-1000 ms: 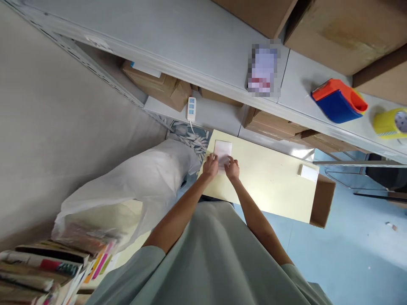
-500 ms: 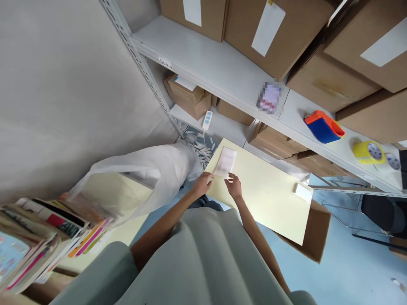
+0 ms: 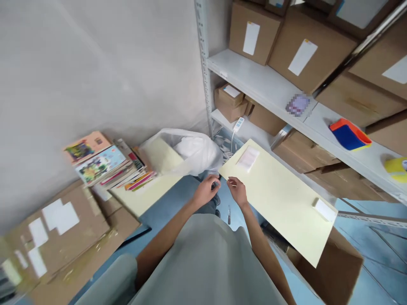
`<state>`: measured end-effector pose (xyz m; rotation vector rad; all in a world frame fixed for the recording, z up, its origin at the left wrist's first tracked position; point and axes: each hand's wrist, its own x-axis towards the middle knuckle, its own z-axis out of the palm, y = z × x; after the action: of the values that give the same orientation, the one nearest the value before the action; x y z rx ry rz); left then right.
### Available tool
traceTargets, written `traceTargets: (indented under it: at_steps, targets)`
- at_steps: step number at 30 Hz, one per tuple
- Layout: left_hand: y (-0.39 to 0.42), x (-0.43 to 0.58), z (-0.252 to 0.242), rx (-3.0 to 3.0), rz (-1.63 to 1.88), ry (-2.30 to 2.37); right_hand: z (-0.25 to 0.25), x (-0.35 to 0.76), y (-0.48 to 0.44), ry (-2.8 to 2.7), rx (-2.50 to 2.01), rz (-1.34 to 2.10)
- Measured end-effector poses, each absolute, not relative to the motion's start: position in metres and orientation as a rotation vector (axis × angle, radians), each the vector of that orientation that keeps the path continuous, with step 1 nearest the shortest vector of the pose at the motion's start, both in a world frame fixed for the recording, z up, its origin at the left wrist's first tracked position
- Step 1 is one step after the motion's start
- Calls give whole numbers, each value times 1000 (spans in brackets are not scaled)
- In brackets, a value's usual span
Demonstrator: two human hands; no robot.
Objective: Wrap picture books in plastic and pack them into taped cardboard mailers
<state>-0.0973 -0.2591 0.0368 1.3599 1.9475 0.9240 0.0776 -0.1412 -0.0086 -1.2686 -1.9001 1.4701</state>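
My left hand (image 3: pixel 206 190) hovers in front of my body just off the table's left corner, its fingers loosely curled and apart, with nothing seen in them. Close beside it, my right hand (image 3: pixel 237 190) is at the near edge of a pale yellow table (image 3: pixel 282 190), fingers bent and also bare. A flat whitish-pink packet (image 3: pixel 248 158) lies on the table beyond my right hand, apart from both hands. Toward the table's right end sits a small white block (image 3: pixel 324 209).
Books (image 3: pixel 104 163) are stacked at left beside a white plastic bag (image 3: pixel 200 150). Shelves with cardboard boxes (image 3: pixel 300 53) line the back; a blue-orange item (image 3: pixel 349 133) and yellow tape (image 3: pixel 396 168) lie there. An open carton (image 3: pixel 337 262) stands below the table's right end.
The view has swung left, bringing more books and a large carton into sight. My hands have drawn back from beside the packet, which stays on the table.
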Motion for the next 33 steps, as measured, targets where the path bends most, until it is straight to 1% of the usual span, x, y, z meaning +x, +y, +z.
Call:
traceTargets:
  at_steps: [7, 12, 17, 23, 29, 33]
  targets:
    - [-382, -107, 72, 1139, 1039, 2133, 9, 35, -225, -2062, -916, 1637]
    - [-465, -134, 72, 961, 1130, 2270, 13, 11, -283, -2136, -760, 1737]
    - [-556, -177, 52, 777, 1161, 2427, 8, -11, -339, -2272, -712, 1775]
    - [-682, -247, 12, 671, 1047, 2639, 0, -51, -419, -2318, -720, 1753]
    - [-794, -310, -27, 582, 746, 2717, 1, -96, -503, -2350, -712, 1784]
    - [-820, -336, -46, 585, 500, 2613, 7, -111, -543, -2355, -695, 1825]
